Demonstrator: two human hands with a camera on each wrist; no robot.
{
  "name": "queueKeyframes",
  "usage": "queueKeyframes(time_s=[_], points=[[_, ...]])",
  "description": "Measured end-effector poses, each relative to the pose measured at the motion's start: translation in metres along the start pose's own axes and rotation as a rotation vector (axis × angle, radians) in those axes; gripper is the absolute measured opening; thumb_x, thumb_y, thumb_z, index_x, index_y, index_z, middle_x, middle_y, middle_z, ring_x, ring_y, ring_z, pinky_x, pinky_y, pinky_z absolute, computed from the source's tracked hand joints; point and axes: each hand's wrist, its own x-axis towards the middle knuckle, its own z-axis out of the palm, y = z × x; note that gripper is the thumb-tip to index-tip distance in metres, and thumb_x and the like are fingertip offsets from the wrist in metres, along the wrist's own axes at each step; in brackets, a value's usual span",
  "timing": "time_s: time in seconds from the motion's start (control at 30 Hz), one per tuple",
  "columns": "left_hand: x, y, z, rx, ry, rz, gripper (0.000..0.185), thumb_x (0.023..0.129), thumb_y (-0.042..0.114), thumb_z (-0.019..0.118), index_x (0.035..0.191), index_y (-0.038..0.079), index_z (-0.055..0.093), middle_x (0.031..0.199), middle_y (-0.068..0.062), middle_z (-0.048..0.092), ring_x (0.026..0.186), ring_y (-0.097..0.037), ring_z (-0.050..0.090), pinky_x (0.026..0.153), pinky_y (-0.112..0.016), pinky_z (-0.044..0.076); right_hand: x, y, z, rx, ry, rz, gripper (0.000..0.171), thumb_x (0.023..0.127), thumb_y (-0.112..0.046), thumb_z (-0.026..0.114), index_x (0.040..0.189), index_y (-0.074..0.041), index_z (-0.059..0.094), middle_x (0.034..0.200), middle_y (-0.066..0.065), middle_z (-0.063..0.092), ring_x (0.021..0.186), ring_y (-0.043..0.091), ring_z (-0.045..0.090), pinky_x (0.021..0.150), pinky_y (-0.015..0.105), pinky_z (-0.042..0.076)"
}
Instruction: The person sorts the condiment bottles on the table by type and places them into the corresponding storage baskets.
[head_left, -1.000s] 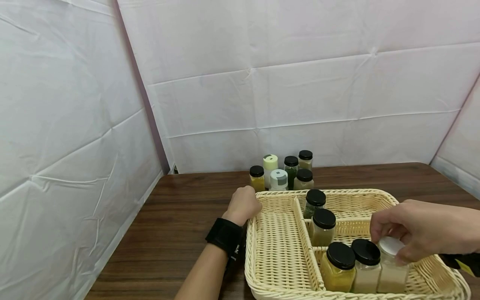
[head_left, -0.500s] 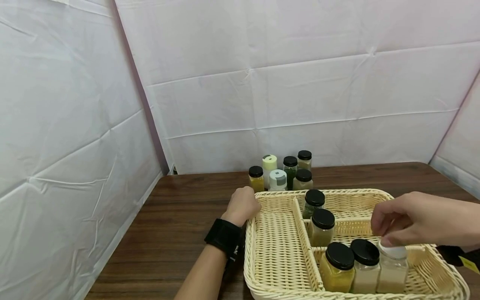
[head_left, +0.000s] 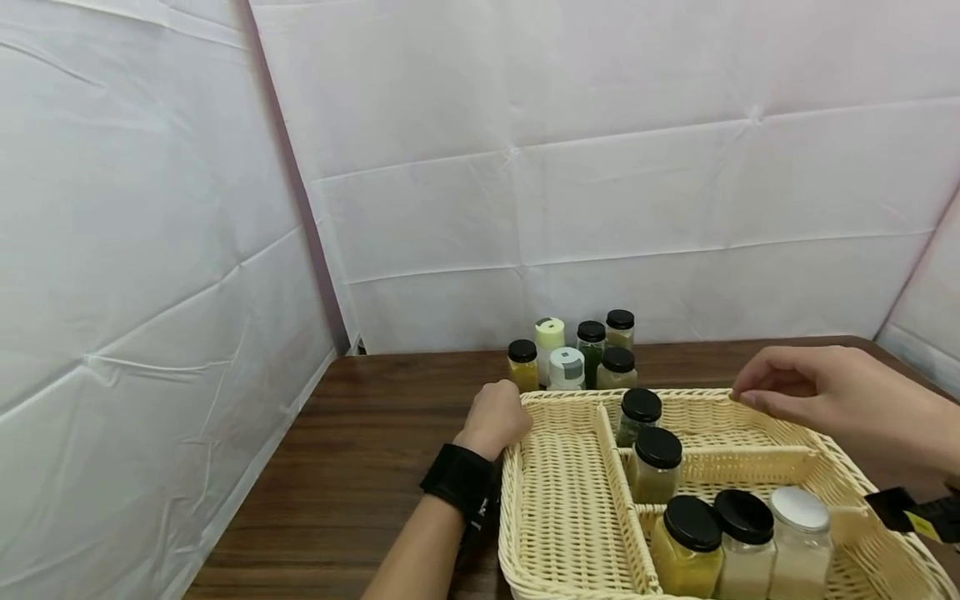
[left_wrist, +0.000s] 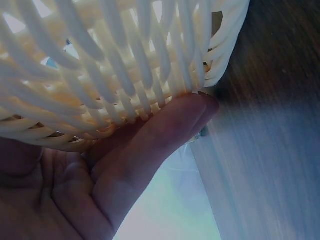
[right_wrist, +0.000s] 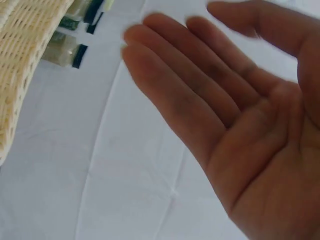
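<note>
- left hand [head_left: 497, 414] gripped the far-left corner of the wicker basket [head_left: 564, 500]; left wrist view showed a finger [left_wrist: 165, 135] curled under the weave, basket resting on the wooden table [head_left: 360, 467].
- right hand [head_left: 832, 400] hovered above the basket's far right compartment, fingers straight and relaxed, holding nothing; right wrist view confirmed a bare palm [right_wrist: 260, 145].
- white-lidded jar [head_left: 799, 542] stood upright in the near right compartment, touching the black-lidded jars [head_left: 720, 542] beside it.
- loose jars [head_left: 577, 354] clustered on the table just behind the basket's far rim.
- judgement: for a clean pick from that cluster, best to take one jar by its lid, lift straight up to clear its neighbours, and keep the left hand bracing the basket.
</note>
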Motion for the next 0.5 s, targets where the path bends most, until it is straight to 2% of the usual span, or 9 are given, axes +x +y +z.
queueKeyframes(time_s=[0.17,0.2,0.37,0.5], points=[[0.002,0.005,0.004,-0.026,-0.019,0.022,0.05,0.093,-0.009,0.061,0.058,0.015,0.034,0.059,0.003,0.021,0.051,-0.014,0.024,0.051,-0.027,0.025,0.002,0.006,-0.002,-0.023,0.035,0.052,0.006,0.104,-0.019,0.073,0.109,-0.019,0.075,0.098,-0.013,0.074,0.084,0.003,0.068,0.072,0.029,0.055],[0.006,0.0,0.009,-0.019,-0.007,0.037,0.048,0.091,-0.008,0.06,0.058,0.015,0.034,0.059,0.003,0.022,0.051,-0.014,0.024,0.05,-0.028,0.026,0.004,0.006,-0.002,-0.026,0.044,0.039,0.006,0.103,-0.017,0.073,0.109,-0.018,0.075,0.097,-0.013,0.074,0.083,0.003,0.068,0.072,0.029,0.055],[0.006,-0.004,0.006,-0.022,0.014,0.037,0.044,0.087,-0.008,0.06,0.058,0.015,0.037,0.06,0.002,0.026,0.05,-0.016,0.031,0.049,-0.029,0.029,0.018,0.006,-0.001,-0.029,0.074,-0.072,0.009,0.1,-0.005,0.073,0.104,-0.013,0.076,0.098,-0.009,0.076,0.085,0.007,0.071,0.072,0.029,0.057],[0.0,-0.002,-0.001,-0.033,0.011,0.039,0.044,0.088,-0.009,0.06,0.058,0.014,0.038,0.06,0.002,0.026,0.051,-0.016,0.032,0.05,-0.028,0.028,0.032,0.004,-0.002,-0.038,0.066,-0.085,0.01,0.101,-0.003,0.07,0.104,-0.011,0.076,0.101,-0.004,0.077,0.092,0.019,0.074,0.075,0.031,0.058]])
